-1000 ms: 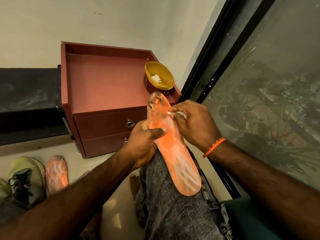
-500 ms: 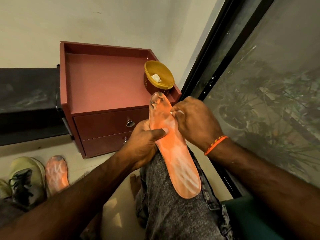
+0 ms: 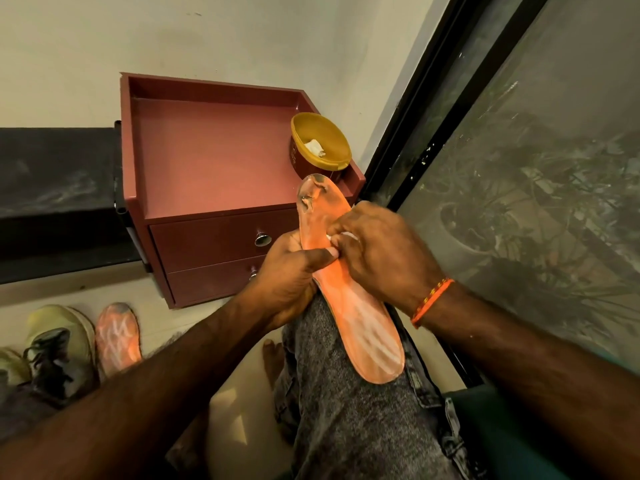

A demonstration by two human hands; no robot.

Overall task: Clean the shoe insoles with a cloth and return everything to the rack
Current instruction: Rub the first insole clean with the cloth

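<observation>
- Since a moment ago the right hand [image 3: 381,251] has slid down the orange insole [image 3: 349,299], its white cloth [image 3: 341,237] now beside the left thumb.
- Right fingers pinch that cloth against the insole.
- Left hand [image 3: 287,275] grips the insole's edge, propped on the knee.
- Second insole [image 3: 117,336] lies on the floor beside a shoe [image 3: 59,344].

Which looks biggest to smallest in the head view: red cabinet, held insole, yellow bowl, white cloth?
1. red cabinet
2. held insole, though nearness to the camera enlarges it
3. yellow bowl
4. white cloth, mostly hidden in the right hand
</observation>
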